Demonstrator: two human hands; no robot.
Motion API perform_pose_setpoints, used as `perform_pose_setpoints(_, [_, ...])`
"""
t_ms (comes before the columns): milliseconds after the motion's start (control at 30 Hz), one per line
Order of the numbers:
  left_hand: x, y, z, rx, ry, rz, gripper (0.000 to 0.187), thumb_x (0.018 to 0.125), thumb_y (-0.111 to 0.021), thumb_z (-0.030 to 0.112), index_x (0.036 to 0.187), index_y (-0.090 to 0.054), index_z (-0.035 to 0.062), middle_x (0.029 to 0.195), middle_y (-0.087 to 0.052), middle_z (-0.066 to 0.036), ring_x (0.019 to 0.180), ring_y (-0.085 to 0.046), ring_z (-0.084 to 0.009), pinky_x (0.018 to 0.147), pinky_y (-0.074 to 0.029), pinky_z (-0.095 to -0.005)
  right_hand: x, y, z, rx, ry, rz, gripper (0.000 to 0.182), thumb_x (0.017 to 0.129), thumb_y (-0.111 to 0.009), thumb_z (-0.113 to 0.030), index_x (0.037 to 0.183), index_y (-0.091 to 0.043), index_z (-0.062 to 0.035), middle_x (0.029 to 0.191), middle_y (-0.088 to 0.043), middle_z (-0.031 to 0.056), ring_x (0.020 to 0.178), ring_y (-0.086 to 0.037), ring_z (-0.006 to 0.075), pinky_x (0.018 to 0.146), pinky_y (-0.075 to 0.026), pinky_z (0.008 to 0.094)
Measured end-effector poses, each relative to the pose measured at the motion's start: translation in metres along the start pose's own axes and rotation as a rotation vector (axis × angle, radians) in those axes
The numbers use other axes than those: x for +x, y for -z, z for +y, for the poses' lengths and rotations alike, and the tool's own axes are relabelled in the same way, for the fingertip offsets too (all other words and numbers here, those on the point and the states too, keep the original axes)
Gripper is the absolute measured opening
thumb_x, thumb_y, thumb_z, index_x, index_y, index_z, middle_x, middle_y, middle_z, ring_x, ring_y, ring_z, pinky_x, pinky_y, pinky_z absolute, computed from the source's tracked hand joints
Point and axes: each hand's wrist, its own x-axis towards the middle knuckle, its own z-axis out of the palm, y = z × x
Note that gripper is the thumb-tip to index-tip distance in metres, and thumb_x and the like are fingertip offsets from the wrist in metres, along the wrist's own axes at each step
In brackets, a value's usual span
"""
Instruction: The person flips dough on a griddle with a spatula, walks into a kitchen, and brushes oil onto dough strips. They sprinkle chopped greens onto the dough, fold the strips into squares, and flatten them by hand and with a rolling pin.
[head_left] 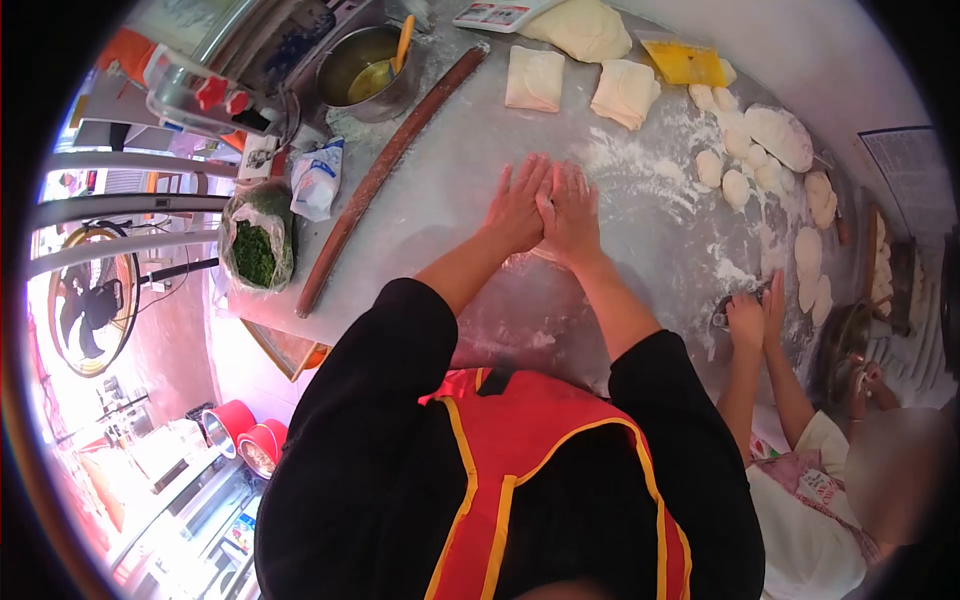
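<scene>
My left hand [517, 205] and my right hand [570, 213] lie flat side by side in the middle of the floured metal table, fingers stretched forward and thumbs close together. Under their palms a pale edge of dough [541, 254] shows; the hands hide the rest. Beyond my fingers are two folded dough squares [534, 78], with a larger lump of dough [585, 30] behind them. A long wooden rolling pin [390, 165] lies slantwise to the left of my left hand, apart from it.
At the left stand a metal pot [368, 75] with a orange-handled utensil, a white-blue packet [318, 180] and a bag of chopped greens [255, 250]. A yellow scraper [685, 63] and several dough pieces [736, 188] lie right. A co-worker's hands [755, 315] work at the right edge.
</scene>
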Motion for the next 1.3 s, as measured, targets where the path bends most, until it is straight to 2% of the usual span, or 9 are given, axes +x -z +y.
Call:
perform_pose_setpoints(267, [-0.065, -0.011, 0.019, -0.16, -0.018, 0.008, 0.064, 0.092, -0.042, 0.025, 0.148, -0.022, 0.0035, 0.157, -0.012, -0.013, 0.146, -0.004, -0.0262, 0.117, -0.005, -0.0455, -0.057, -0.014, -0.032, 0.247, -0.122, 0.059, 0.069, 0.092, -0.048, -0.036, 0.144, -0.025, 0.0028, 0.15, -0.022, 0.025, 0.14, -0.02, 0.0407, 0.112, -0.014, 0.0566])
perform_pose_setpoints(367, [-0.063, 0.001, 0.009, -0.11, -0.086, 0.002, 0.06, 0.091, -0.047, 0.022, 0.144, -0.03, 0.002, 0.151, -0.028, -0.017, 0.142, -0.023, -0.0283, 0.114, -0.02, -0.0436, -0.057, -0.006, -0.027, 0.357, -0.179, 0.04, 0.064, 0.094, -0.049, -0.031, 0.144, -0.025, 0.0017, 0.149, -0.024, 0.0255, 0.138, -0.025, 0.0413, 0.111, -0.018, 0.0556])
perform_pose_setpoints(467, [-0.02, 0.009, -0.02, -0.555, 0.238, 0.047, 0.049, 0.085, -0.058, 0.019, 0.131, -0.05, 0.0043, 0.125, -0.058, -0.015, 0.117, -0.054, -0.0312, 0.096, -0.043, -0.0405, -0.038, 0.008, 0.007, 0.558, -0.415, 0.18, 0.057, 0.091, -0.054, -0.022, 0.139, -0.033, 0.0012, 0.14, -0.038, 0.0244, 0.127, -0.04, 0.0377, 0.103, -0.032, 0.051])
perform_pose_setpoints(600, [0.039, 0.012, -0.026, -0.867, 0.532, 0.008, 0.042, 0.079, -0.066, 0.023, 0.115, -0.06, 0.0026, 0.105, -0.063, -0.02, 0.099, -0.061, -0.0345, 0.085, -0.048, -0.0419, 0.024, 0.022, 0.021, 1.158, -0.931, 0.03, 0.044, 0.085, -0.063, -0.01, 0.124, -0.047, 0.0026, 0.117, -0.057, 0.0187, 0.105, -0.057, 0.0285, 0.085, -0.049, 0.0393])
perform_pose_setpoints(700, [0.047, 0.01, -0.021, -0.967, 0.506, -0.068, 0.037, 0.076, -0.068, 0.026, 0.106, -0.065, 0.0037, 0.107, -0.063, -0.021, 0.099, -0.062, -0.0349, 0.085, -0.048, -0.0422, 0.034, 0.027, 0.029, 1.155, -0.856, -0.143, 0.037, 0.082, -0.065, -0.007, 0.115, -0.053, 0.0033, 0.109, -0.058, 0.0169, 0.097, -0.058, 0.0286, 0.079, -0.05, 0.0364])
perform_pose_setpoints(800, [0.004, 0.041, -0.004, -0.775, 0.232, 0.112, 0.035, 0.078, -0.066, 0.025, 0.105, -0.066, 0.003, 0.113, -0.062, -0.02, 0.103, -0.061, -0.0337, 0.089, -0.047, -0.0412, -0.007, 0.035, 0.014, 0.475, -0.333, 0.155, 0.036, 0.082, -0.063, -0.006, 0.116, -0.056, 0.0013, 0.117, -0.056, 0.0205, 0.105, -0.057, 0.034, 0.087, -0.048, 0.0405])
perform_pose_setpoints(900, [-0.035, 0.016, 0.002, -0.517, -0.071, 0.237, 0.039, 0.085, -0.058, 0.02, 0.118, -0.059, 0.0003, 0.126, -0.056, -0.019, 0.117, -0.053, -0.0317, 0.101, -0.041, -0.0395, -0.046, 0.018, -0.001, 0.306, -0.036, 0.264, 0.045, 0.084, -0.061, -0.008, 0.126, -0.051, 0.0009, 0.13, -0.049, 0.0236, 0.12, -0.048, 0.039, 0.101, -0.04, 0.0465])
perform_pose_setpoints(1067, [-0.053, -0.005, 0.014, -0.223, -0.149, 0.15, 0.052, 0.091, -0.044, 0.013, 0.14, -0.035, -0.0029, 0.147, -0.035, -0.016, 0.139, -0.03, -0.0283, 0.116, -0.022, -0.0401, -0.051, 0.006, -0.012, 0.181, -0.037, 0.144, 0.053, 0.089, -0.057, -0.016, 0.135, -0.04, 0.0032, 0.141, -0.039, 0.024, 0.133, -0.035, 0.0406, 0.111, -0.026, 0.0485])
perform_pose_setpoints(1300, [-0.039, 0.009, 0.011, -0.277, -0.13, 0.055, 0.055, 0.091, -0.049, 0.017, 0.141, -0.035, -0.0004, 0.145, -0.036, -0.019, 0.138, -0.029, -0.0292, 0.114, -0.024, -0.0395, -0.036, 0.014, 0.002, 0.054, 0.028, 0.098, 0.044, 0.092, -0.054, -0.02, 0.129, -0.049, 0.0018, 0.131, -0.049, 0.0224, 0.124, -0.045, 0.0373, 0.106, -0.033, 0.0459])
